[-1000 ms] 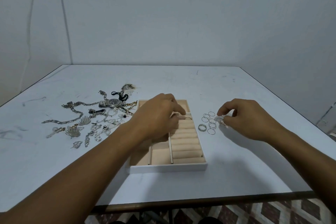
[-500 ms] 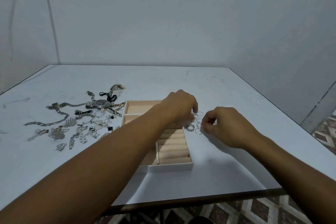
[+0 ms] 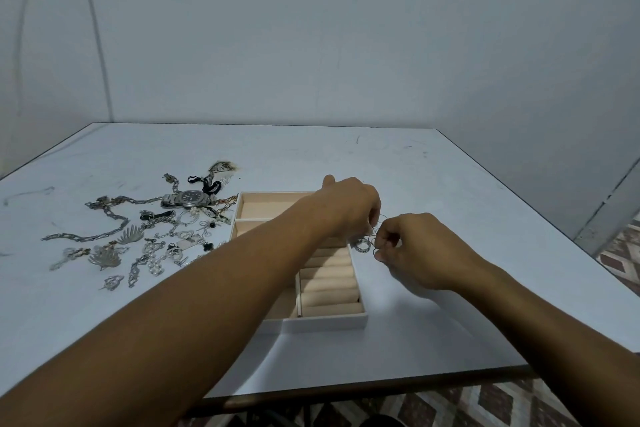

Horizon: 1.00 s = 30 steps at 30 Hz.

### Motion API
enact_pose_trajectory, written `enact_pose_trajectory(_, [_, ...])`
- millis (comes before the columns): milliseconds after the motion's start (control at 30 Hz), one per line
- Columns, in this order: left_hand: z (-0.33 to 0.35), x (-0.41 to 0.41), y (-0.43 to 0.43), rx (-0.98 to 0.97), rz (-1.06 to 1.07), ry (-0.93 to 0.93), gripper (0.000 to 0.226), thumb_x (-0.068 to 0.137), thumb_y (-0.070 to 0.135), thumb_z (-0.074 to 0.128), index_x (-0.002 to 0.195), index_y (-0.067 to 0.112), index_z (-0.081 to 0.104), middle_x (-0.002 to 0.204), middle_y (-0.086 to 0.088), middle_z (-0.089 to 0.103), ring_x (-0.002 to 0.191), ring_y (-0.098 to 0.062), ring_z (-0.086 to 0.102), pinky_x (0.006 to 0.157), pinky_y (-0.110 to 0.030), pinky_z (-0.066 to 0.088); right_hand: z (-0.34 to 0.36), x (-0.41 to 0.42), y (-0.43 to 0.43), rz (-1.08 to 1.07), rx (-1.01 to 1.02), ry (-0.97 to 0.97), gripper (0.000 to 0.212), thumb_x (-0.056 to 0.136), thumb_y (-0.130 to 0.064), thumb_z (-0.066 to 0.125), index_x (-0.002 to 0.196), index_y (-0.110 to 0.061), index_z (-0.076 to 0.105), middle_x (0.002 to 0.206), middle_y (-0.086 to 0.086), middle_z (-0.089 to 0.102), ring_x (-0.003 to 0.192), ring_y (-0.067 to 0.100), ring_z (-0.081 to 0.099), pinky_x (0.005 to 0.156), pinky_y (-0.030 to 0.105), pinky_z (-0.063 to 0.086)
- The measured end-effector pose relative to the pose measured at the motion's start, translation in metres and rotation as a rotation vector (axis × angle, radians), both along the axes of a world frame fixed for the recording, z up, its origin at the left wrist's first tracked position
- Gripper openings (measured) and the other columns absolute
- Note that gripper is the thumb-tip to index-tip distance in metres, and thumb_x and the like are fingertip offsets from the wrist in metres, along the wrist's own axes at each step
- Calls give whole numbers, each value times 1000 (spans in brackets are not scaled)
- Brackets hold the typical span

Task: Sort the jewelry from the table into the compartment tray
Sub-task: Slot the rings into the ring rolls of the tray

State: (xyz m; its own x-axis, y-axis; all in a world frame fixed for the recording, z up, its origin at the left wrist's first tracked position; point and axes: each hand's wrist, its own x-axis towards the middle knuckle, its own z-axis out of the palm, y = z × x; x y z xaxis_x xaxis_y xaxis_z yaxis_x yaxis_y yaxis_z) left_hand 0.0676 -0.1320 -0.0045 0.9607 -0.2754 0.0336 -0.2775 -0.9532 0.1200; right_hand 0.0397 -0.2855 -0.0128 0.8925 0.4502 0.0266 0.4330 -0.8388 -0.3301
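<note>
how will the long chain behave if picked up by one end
Probably floppy: the chain lies in loose curves. Its chunky metal links suggest some heft. It would likely dangle and may snag the nearby shell pendant.

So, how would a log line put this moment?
left hand: at rings, grip unclear | right hand: pinching thin ring | tray: beside rings

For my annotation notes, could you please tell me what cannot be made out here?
Head view:
Thin rings beside the tray: mostly covered by the left hand and right hand; count unclear.
Whether either hand pinches a ring: fingertips hidden, too small.
Tray's left compartments: hidden by the left forearm.
Jewelry pile: tangled, pieces too small to separate.
</note>
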Motion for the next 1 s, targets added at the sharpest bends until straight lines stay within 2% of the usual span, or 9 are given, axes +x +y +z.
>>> enact_pose_trajectory(133, [1, -1, -2, -38, -2, 14, 18, 86, 15, 61, 100, 27, 60, 92, 12, 59, 92, -10, 43, 86, -34, 26, 0, 0, -1, -14, 10, 43, 11, 87, -29, 65, 80, -22, 62, 83, -8, 65, 80, 16, 62, 76, 37, 54])
enact_pose_trajectory(233, [3, -3, -3, -55, -5, 29, 24, 85, 9, 56, 102, 26, 57, 87, 15, 56, 91, -10, 44, 90, -37, 27, 2, -3, -2, -20, 28, 51, 12, 86, -28, 66, 80, -20, 58, 81, -8, 63, 79, 15, 60, 74, 35, 51])
enact_pose_trajectory(333, [3, -3, -4, -59, -4, 36, 23, 85, 8, 57, 99, 26, 56, 78, 17, 52, 93, -11, 46, 85, -37, 25, 4, -6, -3, 0, 40, 30, 13, 86, -23, 66, 80, -19, 55, 82, -7, 61, 78, 15, 57, 71, 34, 48])
enact_pose_trajectory(400, [4, -3, -5, -57, 0, 26, 21, 85, 9, 58, 94, 27, 55, 80, 15, 53, 92, -11, 44, 82, -35, 23, 5, -8, -4, 26, 54, 17, 13, 86, -19, 66, 81, -15, 54, 84, -4, 63, 79, 16, 57, 70, 33, 47])
enact_pose_trajectory(467, [3, -4, -5, -58, 5, 14, 18, 85, 11, 60, 90, 28, 54, 84, 13, 54, 89, -12, 42, 81, -35, 22, 5, -10, -5, 38, 71, 4, 12, 86, -15, 64, 80, -14, 53, 83, -3, 63, 78, 16, 57, 66, 29, 45])
enact_pose_trajectory(633, [3, -7, 0, -143, 2, -17, 9, 83, 17, 64, 84, 26, 60, 77, 13, 56, 82, -9, 44, 80, -34, 24, 4, -11, -8, -2, 118, 8, 14, 86, -9, 62, 75, -17, 56, 68, -6, 62, 60, 6, 54, 51, 13, 39])
enact_pose_trajectory(733, [10, -9, 4, -221, 18, -33, 6, 82, 24, 69, 87, 23, 65, 77, 13, 56, 83, -10, 45, 80, -32, 28, 10, -10, -10, -22, 159, 40, 15, 85, -7, 60, 75, -18, 61, 63, -8, 66, 56, 7, 60, 52, 12, 42])
enact_pose_trajectory(900, [21, -18, 22, -362, 69, -41, 12, 81, 20, 72, 91, 21, 66, 70, 16, 54, 83, -12, 50, 80, -31, 40, 17, -9, -11, -31, 184, 42, 22, 84, -4, 56, 73, -22, 62, 63, -5, 69, 62, 8, 64, 61, 17, 47])
enact_pose_trajectory(1000, [25, -28, 39, -411, 108, -122, 10, 83, 17, 69, 90, 21, 63, 67, 17, 56, 83, -13, 52, 83, -33, 46, 20, -8, -8, -34, 228, 58, 21, 82, -3, 56, 75, -21, 64, 65, -3, 71, 61, 7, 65, 59, 11, 46])
